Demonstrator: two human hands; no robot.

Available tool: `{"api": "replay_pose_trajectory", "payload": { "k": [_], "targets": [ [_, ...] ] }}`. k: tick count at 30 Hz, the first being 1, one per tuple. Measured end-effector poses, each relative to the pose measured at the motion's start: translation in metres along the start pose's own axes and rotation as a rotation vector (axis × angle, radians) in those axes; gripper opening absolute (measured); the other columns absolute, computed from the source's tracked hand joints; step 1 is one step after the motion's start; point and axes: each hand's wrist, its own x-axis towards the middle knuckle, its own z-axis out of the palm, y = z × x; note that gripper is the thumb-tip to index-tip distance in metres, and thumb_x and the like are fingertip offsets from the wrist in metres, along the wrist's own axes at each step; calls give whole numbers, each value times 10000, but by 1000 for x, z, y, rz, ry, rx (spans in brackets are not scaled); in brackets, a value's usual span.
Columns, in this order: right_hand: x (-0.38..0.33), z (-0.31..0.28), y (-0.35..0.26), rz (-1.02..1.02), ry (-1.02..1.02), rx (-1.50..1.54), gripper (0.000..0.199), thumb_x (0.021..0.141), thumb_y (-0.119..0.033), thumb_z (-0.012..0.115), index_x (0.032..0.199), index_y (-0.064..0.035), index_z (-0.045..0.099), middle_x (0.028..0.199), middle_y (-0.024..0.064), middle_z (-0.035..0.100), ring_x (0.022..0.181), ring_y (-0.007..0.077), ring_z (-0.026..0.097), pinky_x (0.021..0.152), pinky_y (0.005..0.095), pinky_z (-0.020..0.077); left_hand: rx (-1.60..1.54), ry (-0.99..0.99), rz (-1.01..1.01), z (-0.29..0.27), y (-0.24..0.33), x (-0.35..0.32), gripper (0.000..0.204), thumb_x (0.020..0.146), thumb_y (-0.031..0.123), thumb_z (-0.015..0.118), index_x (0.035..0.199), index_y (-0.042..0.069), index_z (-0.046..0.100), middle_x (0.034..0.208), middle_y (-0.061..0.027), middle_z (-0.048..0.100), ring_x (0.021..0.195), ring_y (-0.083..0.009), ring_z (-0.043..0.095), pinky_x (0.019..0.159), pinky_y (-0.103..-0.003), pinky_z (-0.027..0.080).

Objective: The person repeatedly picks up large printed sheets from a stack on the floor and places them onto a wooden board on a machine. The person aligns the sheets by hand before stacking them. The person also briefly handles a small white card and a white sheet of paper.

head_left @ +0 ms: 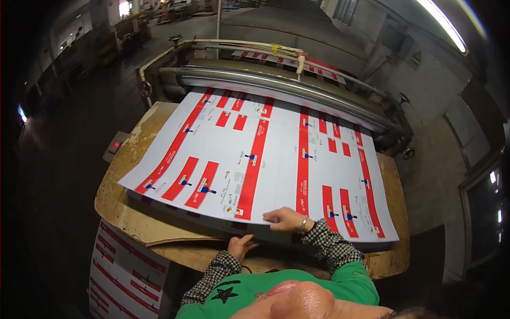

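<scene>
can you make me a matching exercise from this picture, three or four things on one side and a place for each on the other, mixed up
Things:
1. right hand
2. left hand
3. shiny metal roller
4. second stack of red-striped white sheets

Places:
A. across the far end of the large white printed sheet with red bars
B. on top of that sheet's near edge
C. low down, left of the worn wooden table
D. under that sheet's near edge, at the table's front

Pairs: 1-B, 2-D, 3-A, 4-C

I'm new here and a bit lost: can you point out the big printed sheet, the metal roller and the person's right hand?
printed sheet (pixel 276 154): head view, white middle area.
metal roller (pixel 276 85): head view, shiny upper face.
right hand (pixel 287 219): head view, back of the hand.
</scene>
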Motion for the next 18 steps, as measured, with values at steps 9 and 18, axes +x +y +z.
{"api": "replay_pose_trajectory", "payload": {
  "k": [9,18],
  "targets": [
    [-3,22,6,0,41,45,380,687,-151,646,1038,-7,625,1185,180,569,1102,268,560,895,302,473,80,140,54,0,-7,17,320,863,52,383,1120,-127,448,1065,-240,571,926,-347,624,767,-447,548],
    [55,18,75,228,363,-32,521,649,-302,704,1091,-49,597,1249,173,508,1142,292,483,938,350,409,29,41,15,-5,-10,11,357,935,177,445,1166,-94,420,1092,-217,564,962,-347,609,797,-428,552]
  ]
}}
